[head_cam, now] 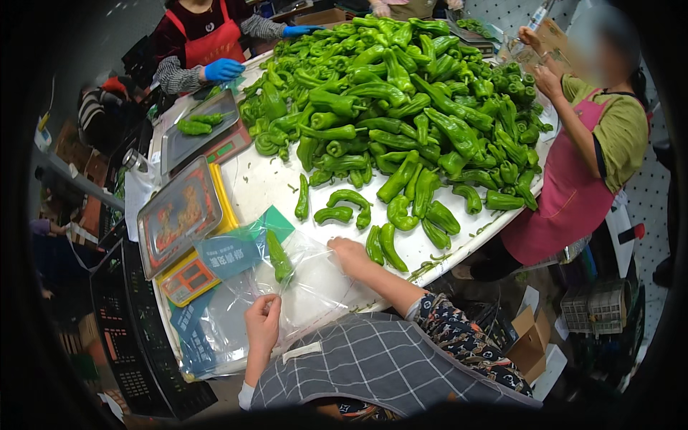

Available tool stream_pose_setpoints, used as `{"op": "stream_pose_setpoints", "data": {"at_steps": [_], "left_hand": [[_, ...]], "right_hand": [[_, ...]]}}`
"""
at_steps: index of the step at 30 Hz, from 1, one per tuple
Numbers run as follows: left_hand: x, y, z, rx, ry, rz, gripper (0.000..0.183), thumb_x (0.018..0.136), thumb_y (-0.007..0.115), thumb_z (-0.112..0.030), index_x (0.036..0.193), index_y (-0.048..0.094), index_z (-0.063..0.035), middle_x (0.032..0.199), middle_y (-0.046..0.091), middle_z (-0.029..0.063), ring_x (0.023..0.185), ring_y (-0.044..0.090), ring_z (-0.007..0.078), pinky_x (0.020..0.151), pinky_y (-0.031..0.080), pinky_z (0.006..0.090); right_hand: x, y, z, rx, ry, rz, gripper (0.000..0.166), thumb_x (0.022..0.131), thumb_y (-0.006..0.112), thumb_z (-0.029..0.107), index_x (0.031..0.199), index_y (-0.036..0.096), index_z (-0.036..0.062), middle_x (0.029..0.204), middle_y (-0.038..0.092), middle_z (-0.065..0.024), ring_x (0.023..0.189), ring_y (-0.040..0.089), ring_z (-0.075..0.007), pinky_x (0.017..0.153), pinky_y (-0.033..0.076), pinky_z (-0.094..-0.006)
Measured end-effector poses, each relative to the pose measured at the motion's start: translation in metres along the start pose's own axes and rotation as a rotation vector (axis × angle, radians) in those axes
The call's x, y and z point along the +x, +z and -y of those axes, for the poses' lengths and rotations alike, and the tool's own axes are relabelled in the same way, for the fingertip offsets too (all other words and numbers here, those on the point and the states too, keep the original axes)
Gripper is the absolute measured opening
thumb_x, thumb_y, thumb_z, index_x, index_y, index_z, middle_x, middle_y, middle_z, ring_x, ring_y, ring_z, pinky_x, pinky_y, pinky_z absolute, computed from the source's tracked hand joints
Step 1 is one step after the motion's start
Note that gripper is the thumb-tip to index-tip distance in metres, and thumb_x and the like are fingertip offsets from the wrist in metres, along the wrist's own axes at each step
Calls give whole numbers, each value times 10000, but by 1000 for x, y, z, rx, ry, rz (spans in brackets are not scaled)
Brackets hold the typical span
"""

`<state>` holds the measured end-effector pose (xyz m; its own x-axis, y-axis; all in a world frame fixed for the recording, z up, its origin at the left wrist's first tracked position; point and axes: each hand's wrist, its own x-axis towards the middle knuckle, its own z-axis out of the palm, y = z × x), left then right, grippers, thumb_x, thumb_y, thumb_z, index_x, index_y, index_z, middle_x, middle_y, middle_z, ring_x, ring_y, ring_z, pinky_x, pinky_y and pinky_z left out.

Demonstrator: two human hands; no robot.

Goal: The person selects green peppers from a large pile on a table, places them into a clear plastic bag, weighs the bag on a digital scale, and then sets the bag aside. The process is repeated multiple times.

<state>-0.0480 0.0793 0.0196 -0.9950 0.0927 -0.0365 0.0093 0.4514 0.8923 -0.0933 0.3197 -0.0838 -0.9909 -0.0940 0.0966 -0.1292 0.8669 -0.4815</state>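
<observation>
My left hand point(262, 320) pinches the edge of a clear plastic bag point(314, 290) at the near side of the table. One green pepper point(278, 257) lies in or under the film; the shine hides which. Right of the bag, my right hand point(350, 257) is slightly blurred above the white tabletop, beside the film; its fingertips are hard to make out. Just right of it rest two green peppers point(388, 246). Several loose peppers point(400, 213) are spread beyond, in front of a large heap of green peppers point(398, 102).
Printed plastic bags point(196, 336) lie at the near left, beside a yellow scale point(188, 279) with a stained metal pan point(180, 215). Another scale point(201, 131) holds peppers. A person in blue gloves point(223, 70) stands across; another in a pink apron point(575, 183) stands right.
</observation>
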Motion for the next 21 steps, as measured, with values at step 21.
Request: {"op": "stream_pose_setpoints", "data": {"at_steps": [21], "left_hand": [[17,7,-4,-139,-50,68,102,781,597,-86,806,608,12,545,469,-57,475,363,0,425,272,176]], "right_hand": [[-25,-201,-103,-12,389,-362,266,749,587,209,981,580,78,905,590,-94,809,571,-274,689,450,-346]]}}
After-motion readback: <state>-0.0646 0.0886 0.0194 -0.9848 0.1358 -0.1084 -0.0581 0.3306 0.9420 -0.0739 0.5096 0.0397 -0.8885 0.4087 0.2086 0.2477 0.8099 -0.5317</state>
